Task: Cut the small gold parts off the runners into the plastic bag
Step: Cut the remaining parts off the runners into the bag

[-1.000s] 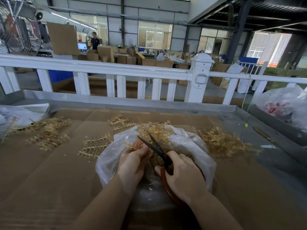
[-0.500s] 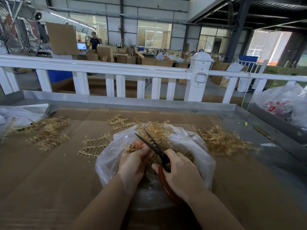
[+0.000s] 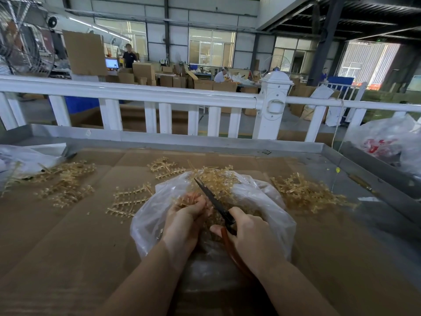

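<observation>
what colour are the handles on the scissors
Reddish-brown handles, on the scissors in the right hand; head view.

**Operator Body: Visible Features**

From my remote station I see two forearms entering from the lower edge of the head view. Both are bare, with no sleeve, cuff or glove in view. The left hand [image 3: 185,221] and right hand [image 3: 249,238] carry no ring, watch, strap or marking that I can make out.
</observation>
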The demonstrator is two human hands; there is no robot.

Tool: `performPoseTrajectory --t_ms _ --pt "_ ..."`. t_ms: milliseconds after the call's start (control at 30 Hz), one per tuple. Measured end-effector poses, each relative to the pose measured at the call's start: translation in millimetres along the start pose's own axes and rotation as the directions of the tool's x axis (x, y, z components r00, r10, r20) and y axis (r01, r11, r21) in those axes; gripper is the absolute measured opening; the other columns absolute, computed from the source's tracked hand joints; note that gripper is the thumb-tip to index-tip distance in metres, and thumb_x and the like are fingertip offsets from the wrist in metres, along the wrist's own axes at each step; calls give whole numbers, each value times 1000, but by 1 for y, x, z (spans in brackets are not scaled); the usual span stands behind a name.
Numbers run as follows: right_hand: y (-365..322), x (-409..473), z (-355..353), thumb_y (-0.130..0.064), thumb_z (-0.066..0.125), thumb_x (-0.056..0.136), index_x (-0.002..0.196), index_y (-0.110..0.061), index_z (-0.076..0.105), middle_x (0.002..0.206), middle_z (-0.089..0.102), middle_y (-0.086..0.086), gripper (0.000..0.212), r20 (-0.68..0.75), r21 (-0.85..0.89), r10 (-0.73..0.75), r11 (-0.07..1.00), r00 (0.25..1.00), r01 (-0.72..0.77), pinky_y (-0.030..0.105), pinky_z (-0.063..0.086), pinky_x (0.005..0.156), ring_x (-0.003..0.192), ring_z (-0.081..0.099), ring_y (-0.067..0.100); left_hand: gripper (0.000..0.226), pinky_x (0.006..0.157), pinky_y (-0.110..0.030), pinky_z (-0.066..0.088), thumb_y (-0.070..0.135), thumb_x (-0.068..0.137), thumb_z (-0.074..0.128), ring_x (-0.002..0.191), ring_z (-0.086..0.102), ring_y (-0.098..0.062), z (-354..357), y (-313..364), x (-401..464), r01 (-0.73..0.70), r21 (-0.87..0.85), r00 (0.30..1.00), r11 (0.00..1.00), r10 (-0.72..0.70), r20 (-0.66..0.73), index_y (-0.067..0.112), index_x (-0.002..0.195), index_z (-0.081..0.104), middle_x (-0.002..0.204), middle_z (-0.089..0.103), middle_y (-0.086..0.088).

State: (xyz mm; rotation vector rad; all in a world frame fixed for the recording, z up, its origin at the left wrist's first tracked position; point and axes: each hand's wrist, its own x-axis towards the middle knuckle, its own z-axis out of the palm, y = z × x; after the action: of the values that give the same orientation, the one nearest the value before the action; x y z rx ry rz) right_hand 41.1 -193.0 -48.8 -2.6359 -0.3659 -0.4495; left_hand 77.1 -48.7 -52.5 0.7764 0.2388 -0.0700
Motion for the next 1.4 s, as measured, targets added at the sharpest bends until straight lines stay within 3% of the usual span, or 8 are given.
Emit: performPoseTrajectory --t_ms 100,200,333,400,500,667,967,1400 --pt "-1 -2 0 -66 47 86 107 -28 53 95 66 -8 44 9 -31 -12 999 1000 13 23 51 73 88 63 10 24 61 -25 58 2 91 52 72 69 -16 -1 3 2 24 -60 1000 998 -23 15 5 112 64 89 71 -8" --pt "-2 -3 2 -67 46 85 106 -30 52 97 65 -9 43 3 -36 -17 999 1000 17 18 48 70 87 61 8 31 69 -26 60 8 93 57 86 67 -18 1 5 3 42 -92 999 995 -45 -26 3 123 60 107 68 -12" --pt "-3 -3 -1 -69 48 82 92 -36 48 84 59 -13 35 -22 13 18 1000 1000 -17 7 29 53 73 49 2 37 86 -31 55 8 92 58 98 65 -21 2 5 1 60 -97 997 993 -64 -37 1 128 57 121 65 -16" --pt "-3 -4 -1 -70 47 81 91 -37 47 82 56 -13 35 -28 10 35 999 999 -35 7 26 52 72 47 2 36 81 -28 56 12 92 58 93 67 -19 3 6 0 86 -100 996 991 -89 -20 3 127 59 117 66 -13" --pt "-4 -6 3 -69 45 83 95 -36 47 84 55 -13 35 -34 -9 28 1000 999 -28 11 29 55 76 50 4 28 70 -28 59 14 93 57 85 68 -18 3 7 -1 118 -103 992 988 -122 -33 7 119 64 104 70 -10" --pt "-8 -9 11 -64 42 87 108 -31 49 95 57 -8 40 -95 -63 -16 998 995 10 22 45 75 91 55 12 14 73 -28 57 11 95 53 85 65 -20 2 11 -5 169 -91 985 981 -173 -30 7 97 66 94 69 -9" --pt "-11 -10 15 -63 44 88 109 -29 49 95 59 -5 41 -108 -62 -13 998 994 7 23 43 74 91 58 16 36 113 -41 34 6 97 47 129 50 -29 4 10 -6 139 -43 990 989 -141 -32 0 132 54 139 53 -17" --pt "-11 -4 6 -65 46 86 88 -33 42 83 59 -8 33 -34 12 15 1000 999 -14 23 43 67 80 59 12 36 112 -42 36 1 95 51 132 47 -30 5 6 1 81 -138 995 987 -87 -43 1 130 53 142 47 -20"
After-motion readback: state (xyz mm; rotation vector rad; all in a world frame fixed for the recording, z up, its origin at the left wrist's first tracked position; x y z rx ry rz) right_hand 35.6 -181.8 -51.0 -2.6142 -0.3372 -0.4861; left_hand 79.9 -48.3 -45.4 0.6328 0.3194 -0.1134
